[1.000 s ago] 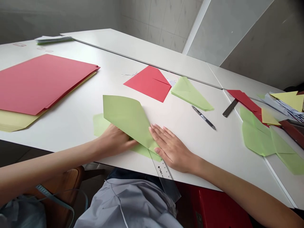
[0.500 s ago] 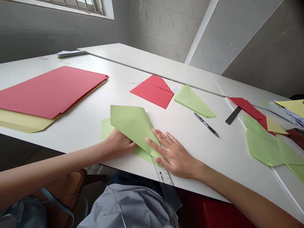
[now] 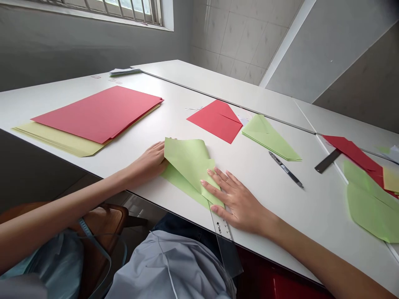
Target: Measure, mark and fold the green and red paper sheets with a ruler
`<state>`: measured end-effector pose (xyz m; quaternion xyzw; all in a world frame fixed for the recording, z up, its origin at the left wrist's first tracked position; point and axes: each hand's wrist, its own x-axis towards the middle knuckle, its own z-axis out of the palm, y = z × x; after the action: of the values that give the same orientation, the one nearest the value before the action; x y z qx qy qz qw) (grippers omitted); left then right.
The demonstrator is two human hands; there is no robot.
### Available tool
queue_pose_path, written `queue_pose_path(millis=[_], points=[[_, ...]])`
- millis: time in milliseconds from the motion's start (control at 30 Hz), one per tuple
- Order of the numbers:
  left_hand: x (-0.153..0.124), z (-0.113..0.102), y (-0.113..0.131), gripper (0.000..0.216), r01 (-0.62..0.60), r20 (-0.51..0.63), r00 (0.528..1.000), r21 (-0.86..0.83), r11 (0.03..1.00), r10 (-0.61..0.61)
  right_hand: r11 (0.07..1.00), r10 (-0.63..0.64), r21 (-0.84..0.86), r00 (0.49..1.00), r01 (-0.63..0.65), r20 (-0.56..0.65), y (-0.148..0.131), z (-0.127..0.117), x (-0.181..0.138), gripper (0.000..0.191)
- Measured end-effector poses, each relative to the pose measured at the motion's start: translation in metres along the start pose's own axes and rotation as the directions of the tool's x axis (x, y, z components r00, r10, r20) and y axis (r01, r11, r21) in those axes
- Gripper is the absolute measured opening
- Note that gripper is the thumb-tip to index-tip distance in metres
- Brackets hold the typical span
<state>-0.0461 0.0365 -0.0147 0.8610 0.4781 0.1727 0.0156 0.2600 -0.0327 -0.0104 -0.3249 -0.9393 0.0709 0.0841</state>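
A light green sheet of paper lies folded over near the table's front edge, its upper flap standing a little off the lower layer. My right hand rests flat on the flap's right side with fingers spread. Under that side of the paper, a clear ruler sticks out past the table edge. At the sheet's left end is my left hand, fingers stretched out and partly hidden behind the raised flap.
Red sheets lie over yellow sheets at left. Beyond my hands are a folded red paper, folded green papers and a pen. A dark ruler and more green paper are at right.
My left hand has moved from under the flap to the sheet's left end, its fingers now stretched out. My right hand stays on the flap. The view has shifted left.
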Motion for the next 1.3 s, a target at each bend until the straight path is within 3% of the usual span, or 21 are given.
queue_pose_path(millis=[100,167,200,267,367,600,833,1000,1167,1300], points=[[-0.021,-0.008,0.013,0.06,0.17,-0.125,0.979,0.058,0.984,-0.162,1.0,-0.009,-0.02,1.0,0.009,0.001,0.0,0.0,-0.001,0.058],[-0.037,-0.011,0.035,0.063,0.196,-0.184,0.967,0.08,0.977,-0.179,0.999,-0.012,-0.036,1.0,0.013,0.003,-0.001,0.0,-0.001,0.057],[-0.045,-0.011,0.047,0.062,0.157,-0.177,0.974,0.093,0.983,-0.139,0.999,-0.014,-0.046,1.0,0.014,0.004,-0.001,0.0,-0.001,0.057],[-0.056,-0.009,0.066,0.057,-0.03,-0.049,0.998,0.112,0.993,0.036,0.998,-0.013,-0.063,1.0,0.014,0.011,-0.002,-0.001,-0.001,0.057],[-0.065,-0.004,0.078,0.052,-0.067,0.028,0.998,0.117,0.991,0.064,0.997,-0.001,-0.072,0.999,0.003,0.032,-0.002,-0.002,0.0,0.057],[-0.062,0.002,0.071,0.049,-0.047,-0.037,0.998,0.071,0.996,0.05,0.999,0.017,-0.038,0.999,-0.016,0.042,0.0,-0.005,-0.001,0.056],[-0.049,-0.01,0.063,0.05,0.004,0.036,0.999,0.034,0.999,-0.005,1.0,0.005,-0.021,0.999,-0.004,0.045,0.001,-0.006,0.0,0.054],[-0.044,-0.007,0.061,0.047,-0.019,-0.009,1.0,0.043,0.999,0.019,1.0,0.01,-0.013,0.998,-0.009,0.059,0.0,-0.01,-0.002,0.054],[-0.044,-0.001,0.059,0.046,-0.021,-0.02,1.0,0.006,1.0,0.021,0.996,0.079,0.031,0.995,-0.081,0.06,-0.012,-0.017,-0.025,0.081],[-0.045,0.0,0.06,0.044,-0.013,-0.045,0.999,-0.001,1.0,0.013,0.992,0.12,0.027,0.991,-0.122,0.061,-0.022,-0.014,-0.04,0.084]])
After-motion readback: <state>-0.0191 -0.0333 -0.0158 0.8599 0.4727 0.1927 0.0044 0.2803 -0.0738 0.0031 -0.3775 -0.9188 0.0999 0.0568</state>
